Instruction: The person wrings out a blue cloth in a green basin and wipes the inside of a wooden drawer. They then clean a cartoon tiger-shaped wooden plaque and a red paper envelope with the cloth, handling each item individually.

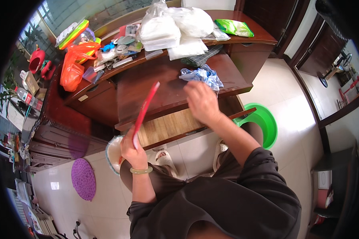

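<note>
My left hand [133, 151], with a pale bangle on its wrist, grips a thin, flat red object [145, 104] by its lower end. The object stands tilted up in front of the brown wooden desk; its exact kind cannot be told. My right hand [202, 101] is raised over the desk's front edge, fingers bent and slightly blurred; whether it holds anything cannot be told. Just beyond its fingertips lies a crumpled blue and white cloth [205, 76] on the pull-out board [155, 77]. Below both hands an open drawer [167, 127] shows a light wooden bottom.
White plastic bags [160, 31], a green packet [234, 27], an orange bag [71, 70] and small items crowd the desk's raised back. A green basin [267, 125] stands on the floor at right, a lined bin [113, 154] by my left knee, a purple round mat [83, 179] at left.
</note>
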`<act>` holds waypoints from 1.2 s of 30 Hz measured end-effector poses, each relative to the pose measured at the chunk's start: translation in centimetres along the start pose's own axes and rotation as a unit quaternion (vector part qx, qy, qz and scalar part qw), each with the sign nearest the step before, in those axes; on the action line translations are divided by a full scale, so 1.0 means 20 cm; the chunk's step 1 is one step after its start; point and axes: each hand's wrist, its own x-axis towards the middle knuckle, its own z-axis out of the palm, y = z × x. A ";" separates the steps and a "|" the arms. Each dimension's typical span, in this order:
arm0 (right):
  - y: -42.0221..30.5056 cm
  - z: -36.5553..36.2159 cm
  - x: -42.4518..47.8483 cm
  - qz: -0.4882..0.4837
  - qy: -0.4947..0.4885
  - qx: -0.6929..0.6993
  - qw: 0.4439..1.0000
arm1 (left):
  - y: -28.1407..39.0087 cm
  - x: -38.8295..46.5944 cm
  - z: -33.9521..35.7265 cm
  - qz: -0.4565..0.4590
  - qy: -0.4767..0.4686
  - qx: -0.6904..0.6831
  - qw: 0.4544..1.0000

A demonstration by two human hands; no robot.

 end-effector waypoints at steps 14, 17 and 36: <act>0.41 0.16 0.07 0.200 -0.265 -0.095 0.938 | 0.14 0.00 0.04 -0.390 -0.014 -0.570 0.723; 0.39 0.16 0.07 0.174 -0.246 -0.123 0.946 | 0.08 -0.04 0.05 -0.399 -0.035 -0.578 0.711; 0.26 0.09 0.20 0.063 0.024 -0.037 0.997 | 0.02 -0.08 0.11 -0.413 -0.036 -0.543 0.730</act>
